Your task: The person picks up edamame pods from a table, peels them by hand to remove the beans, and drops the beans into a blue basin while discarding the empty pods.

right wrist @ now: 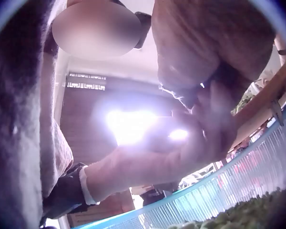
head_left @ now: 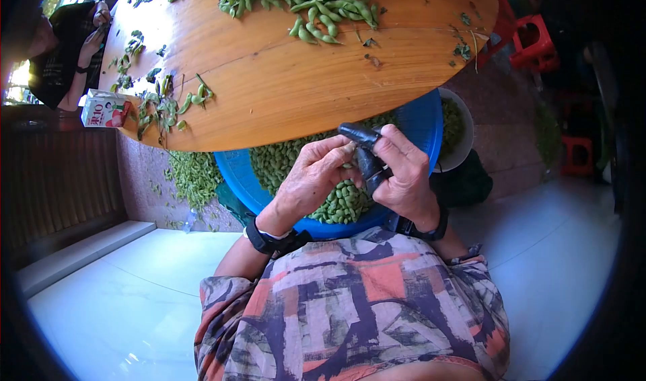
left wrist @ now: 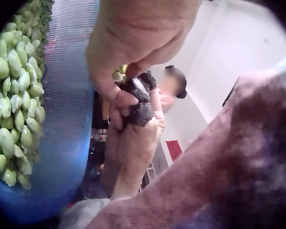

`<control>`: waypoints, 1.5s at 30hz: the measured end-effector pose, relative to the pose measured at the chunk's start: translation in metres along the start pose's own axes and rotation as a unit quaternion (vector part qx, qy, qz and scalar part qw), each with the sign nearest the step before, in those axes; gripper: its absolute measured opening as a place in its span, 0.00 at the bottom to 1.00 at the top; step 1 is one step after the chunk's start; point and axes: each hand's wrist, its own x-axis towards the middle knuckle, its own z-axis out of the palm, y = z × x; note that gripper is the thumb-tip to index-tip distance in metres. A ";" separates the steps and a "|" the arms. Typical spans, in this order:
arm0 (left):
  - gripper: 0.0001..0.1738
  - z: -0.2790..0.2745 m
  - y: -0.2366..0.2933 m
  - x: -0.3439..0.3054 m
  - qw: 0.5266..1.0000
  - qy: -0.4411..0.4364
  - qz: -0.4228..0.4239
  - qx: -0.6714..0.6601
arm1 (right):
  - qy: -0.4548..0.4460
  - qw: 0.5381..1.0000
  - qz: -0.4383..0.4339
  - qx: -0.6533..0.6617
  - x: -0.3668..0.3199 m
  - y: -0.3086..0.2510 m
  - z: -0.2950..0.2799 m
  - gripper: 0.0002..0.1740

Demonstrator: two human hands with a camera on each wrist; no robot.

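Both hands meet over a blue mesh basket [head_left: 432, 122] that holds a heap of shelled green soybeans [left wrist: 14, 102]. My left hand [head_left: 306, 179] pinches a small green soybean pod [left wrist: 119, 75] between thumb and fingers. Black finger covers [head_left: 360, 135] sit on the thumb and a finger of my right hand [head_left: 410, 176], which grips the same pod from the other side. Fingers hide most of the pod. In the right wrist view, glare and shadow blur the fingertips.
A wooden table [head_left: 289, 98] curves above the basket, with piled whole soybean pods [head_left: 316, 4] and a drink carton [head_left: 104, 108]. Green husks [head_left: 192, 179] litter the floor at left. A white bowl [head_left: 469, 122] and red stools [head_left: 535, 41] stand right. Another person [head_left: 64, 58] is at the table's left.
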 end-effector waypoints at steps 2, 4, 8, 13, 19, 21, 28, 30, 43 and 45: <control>0.15 0.008 -0.002 0.002 1.000 0.009 -0.003 0.016 | 0.013 1.000 0.028 0.005 0.001 0.004 0.000 0.18; 0.18 0.007 -0.005 0.001 1.000 0.006 -0.007 0.022 | 0.021 0.995 0.093 0.026 -0.006 0.014 0.001 0.17; 0.17 0.003 -0.011 0.003 0.999 0.009 -0.001 0.042 | 0.024 0.992 0.109 0.055 -0.009 0.015 0.001 0.17; 0.16 0.002 -0.020 0.004 0.998 0.010 0.033 -0.051 | 0.034 0.997 -0.031 -0.062 -0.009 0.007 0.003 0.19; 0.12 0.012 -0.020 0.010 0.997 0.070 0.008 0.005 | 0.022 0.999 -0.010 -0.037 -0.012 0.014 -0.001 0.20; 0.12 0.017 -0.020 0.012 0.997 0.072 0.011 -0.015 | 0.029 0.999 0.002 -0.027 -0.012 0.016 -0.001 0.20; 0.13 0.027 -0.017 0.014 0.994 0.098 -0.020 -0.036 | 0.047 0.994 0.091 0.042 -0.013 0.021 -0.013 0.18; 0.14 0.022 -0.012 0.010 0.996 0.062 -0.044 0.046 | 0.060 0.958 0.235 0.155 -0.015 0.021 -0.020 0.14; 0.11 0.002 0.137 0.067 0.585 0.156 0.207 0.768 | 0.229 0.883 0.285 -0.293 -0.049 0.087 -0.132 0.22; 0.12 -0.010 0.142 0.083 0.492 0.099 0.269 0.822 | 0.217 0.878 0.329 -0.271 -0.054 0.091 -0.127 0.19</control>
